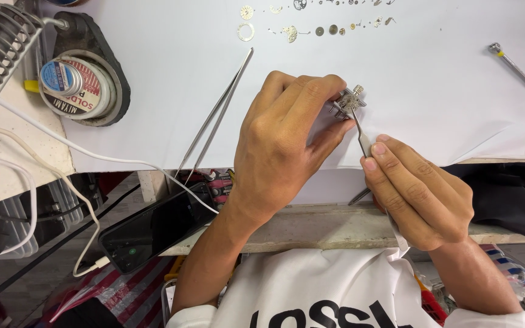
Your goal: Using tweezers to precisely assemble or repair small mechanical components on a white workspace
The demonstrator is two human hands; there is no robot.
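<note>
white cotton shirt (pixel 311 291), bare hands, steel tweezers (pixel 363 136), toothed metal movement (pixel 349 102)

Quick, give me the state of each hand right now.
Left hand: closed, pinching a small metal watch movement on the white sheet.
Right hand: closed on tweezers, tips at the movement.

Left of your left hand lie long spare tweezers (pixel 217 112), a solder tin (pixel 74 87) and a charging phone (pixel 156 226). Beyond your hands sit tiny watch parts (pixel 290 30); a screwdriver (pixel 516 70) lies far right.
</note>
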